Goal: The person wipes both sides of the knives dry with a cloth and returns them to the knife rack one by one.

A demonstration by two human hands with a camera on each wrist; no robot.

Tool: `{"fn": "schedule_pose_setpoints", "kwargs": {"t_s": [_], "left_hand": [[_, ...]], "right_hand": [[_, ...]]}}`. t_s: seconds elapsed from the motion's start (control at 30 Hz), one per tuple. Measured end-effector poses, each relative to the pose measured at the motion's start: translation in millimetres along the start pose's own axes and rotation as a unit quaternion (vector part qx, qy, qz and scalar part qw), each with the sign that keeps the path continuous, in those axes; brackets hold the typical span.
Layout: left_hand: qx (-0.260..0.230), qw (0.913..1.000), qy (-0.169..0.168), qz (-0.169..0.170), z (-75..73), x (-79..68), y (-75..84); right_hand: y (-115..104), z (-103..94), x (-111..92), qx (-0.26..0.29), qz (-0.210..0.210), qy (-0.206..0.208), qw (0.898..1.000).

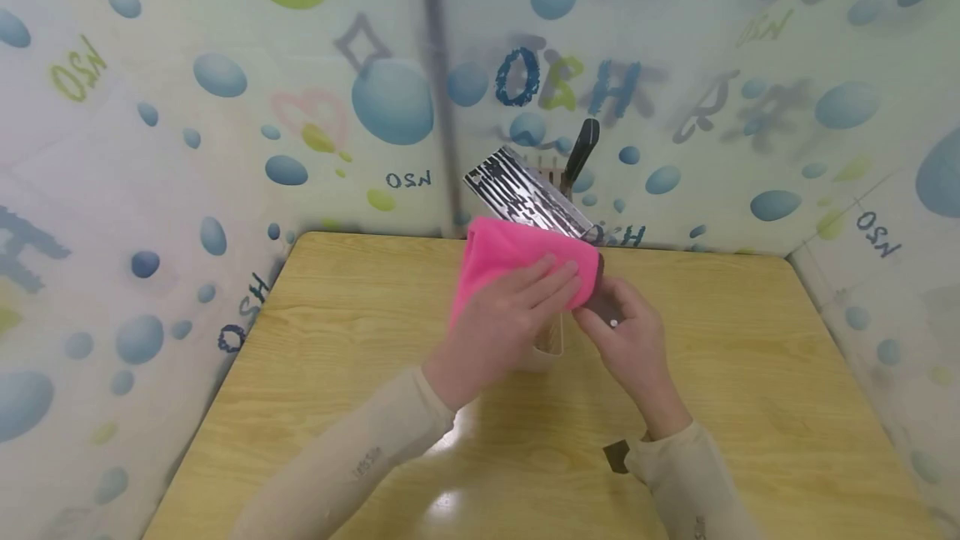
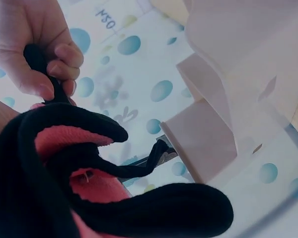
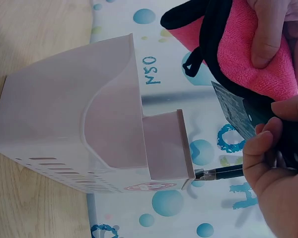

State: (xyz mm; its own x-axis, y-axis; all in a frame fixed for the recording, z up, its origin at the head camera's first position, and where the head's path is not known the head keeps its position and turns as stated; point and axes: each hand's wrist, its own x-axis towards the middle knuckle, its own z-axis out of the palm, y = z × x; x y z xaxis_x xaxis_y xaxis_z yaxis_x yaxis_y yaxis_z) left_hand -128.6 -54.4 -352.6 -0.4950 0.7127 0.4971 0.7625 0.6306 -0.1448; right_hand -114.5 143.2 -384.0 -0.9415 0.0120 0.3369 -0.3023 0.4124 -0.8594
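My right hand [image 1: 633, 348] grips the dark handle [image 1: 606, 307] of a cleaver, whose shiny, streaked blade [image 1: 528, 194] slants up to the left. A bright pink cloth [image 1: 525, 248] with black edging is wrapped over the lower part of the blade. With thumb on one side and fingers on the other, my left hand [image 1: 502, 315] pinches the cloth around it. The right wrist view shows that thumb lying on the pink pile, close beside the right hand [image 3: 275, 163]. Much of the blade is hidden under the cloth.
Behind the hands, a pale pink knife holder [image 3: 49, 109] with slotted sides stands on the wooden table [image 1: 360, 298]. A black-handled knife [image 1: 581, 152] sticks up from its back. Patterned walls [image 1: 390, 107] close in the table behind and at both sides.
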Motion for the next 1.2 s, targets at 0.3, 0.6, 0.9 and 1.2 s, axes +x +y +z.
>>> {"fn": "schedule_pose_setpoints", "kwargs": {"t_s": [0.3,0.6,0.9,1.2], "left_hand": [[0.026,0.9996,0.01,-0.01,3.9,2.5,-0.3],[0.059,0.9972,0.035,-0.029,5.2,2.6,-22.8],[0.029,0.9949,0.039,-0.088,5.3,0.2,-48.5],[-0.004,0.9856,0.08,-0.149,7.0,-1.0,-83.7]], "right_hand": [[-0.7,-1.4,0.2,0.008,0.005,-0.003,1.0],[-2.1,-4.8,-1.7,-0.003,0.015,0.005,1.0],[2.0,-8.8,-6.5,0.023,0.006,0.008,1.0],[2.8,-16.2,-7.2,0.056,0.005,-0.004,0.998]]}}
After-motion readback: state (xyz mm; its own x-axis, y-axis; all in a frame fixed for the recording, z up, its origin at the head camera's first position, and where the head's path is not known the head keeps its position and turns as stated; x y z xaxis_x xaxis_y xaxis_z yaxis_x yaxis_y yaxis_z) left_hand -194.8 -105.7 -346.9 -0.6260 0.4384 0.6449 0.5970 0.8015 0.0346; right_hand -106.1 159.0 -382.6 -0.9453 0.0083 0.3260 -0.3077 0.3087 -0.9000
